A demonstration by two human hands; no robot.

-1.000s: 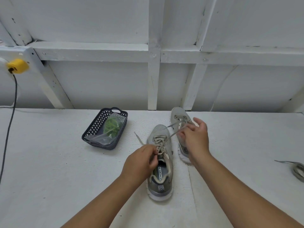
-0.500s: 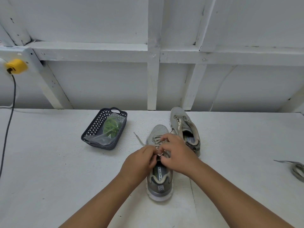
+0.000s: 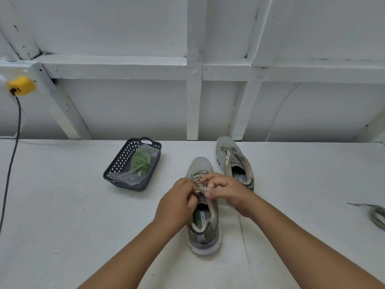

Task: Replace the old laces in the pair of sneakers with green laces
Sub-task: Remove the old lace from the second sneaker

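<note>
Two grey sneakers stand on the white table. The near sneaker (image 3: 203, 230) points away from me and still carries its beige lace (image 3: 199, 185). My left hand (image 3: 177, 202) and my right hand (image 3: 224, 189) meet over its tongue, and both pinch that lace with curled fingers. The far sneaker (image 3: 234, 159) stands behind and to the right, with no lace in its eyelets. The green laces (image 3: 142, 160) lie in a clear plastic bag inside a dark basket (image 3: 116, 163) to the left.
A loose grey lace (image 3: 375, 214) lies at the table's right edge. A dark cable (image 3: 11, 159) hangs from a yellow plug (image 3: 21, 86) on the left wall. A white framed wall rises behind the table (image 3: 62, 205).
My right hand, which held a lace end up over the far sneaker, came back down to the near sneaker's lacing. Both hands now pinch the lace there. The left hand barely moved.
</note>
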